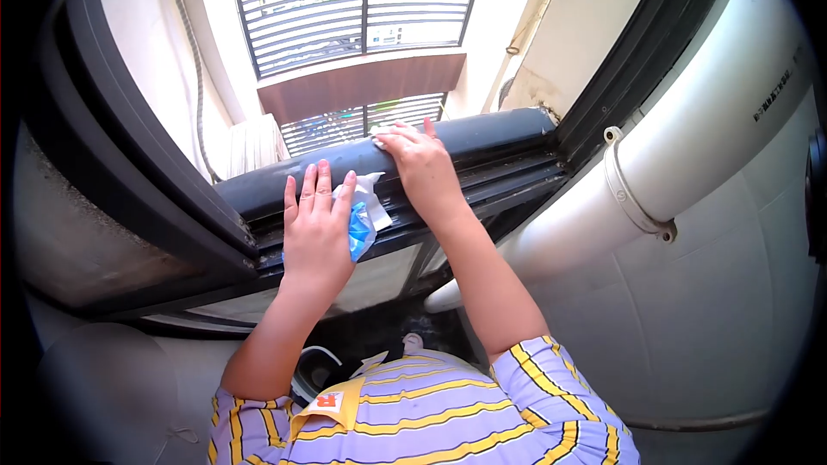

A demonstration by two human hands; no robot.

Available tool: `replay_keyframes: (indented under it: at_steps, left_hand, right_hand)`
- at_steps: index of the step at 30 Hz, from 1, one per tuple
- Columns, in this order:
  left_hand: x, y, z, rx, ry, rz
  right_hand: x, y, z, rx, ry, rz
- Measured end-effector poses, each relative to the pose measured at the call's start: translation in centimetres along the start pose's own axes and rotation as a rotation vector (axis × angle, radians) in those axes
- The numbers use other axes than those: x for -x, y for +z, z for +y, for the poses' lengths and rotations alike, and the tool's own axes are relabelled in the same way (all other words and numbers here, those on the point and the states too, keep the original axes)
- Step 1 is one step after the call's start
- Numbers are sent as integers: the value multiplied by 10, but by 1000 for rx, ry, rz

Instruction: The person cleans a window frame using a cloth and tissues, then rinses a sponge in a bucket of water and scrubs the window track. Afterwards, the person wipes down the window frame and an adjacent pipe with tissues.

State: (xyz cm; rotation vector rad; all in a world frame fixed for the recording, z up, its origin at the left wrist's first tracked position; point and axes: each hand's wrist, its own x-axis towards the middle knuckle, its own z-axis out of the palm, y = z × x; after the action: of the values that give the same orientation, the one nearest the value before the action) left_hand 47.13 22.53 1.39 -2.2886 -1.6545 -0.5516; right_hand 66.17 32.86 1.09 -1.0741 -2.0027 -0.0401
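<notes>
My left hand (317, 220) lies flat with its fingers spread over the dark window sill (500, 132) and its inner frame rail. Beside and partly under its palm is a crumpled blue and white packet (363, 222), touching the thumb side. Farther right, my right hand (419, 159) rests on the rounded top of the sill, fingers bent over its outer edge. A small bit of white cloth or tissue (379, 139) shows at its fingertips, pressed against the sill.
Black window frames (637, 43) rise at both sides. A thick white pipe (663, 146) with a clamp (629, 185) runs down at the right. Beyond the opening is a slatted grille (362, 9). A round dark container (319, 370) stands below, near my body.
</notes>
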Motion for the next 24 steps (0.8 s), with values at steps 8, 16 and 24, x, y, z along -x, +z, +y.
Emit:
replay_keyframes:
  at_steps: [8,16,24]
  left_hand:
    - [6,-3,-3,136,-22,78]
    - [11,-13,-20,940,-283,292]
    - [15,-33,-2,1314,-327,171]
  right_hand:
    - [11,-55,80,200,293,318]
    - [12,-66,-21,-894,528,-194]
    - [11,-74,-52,-1001,559,-339]
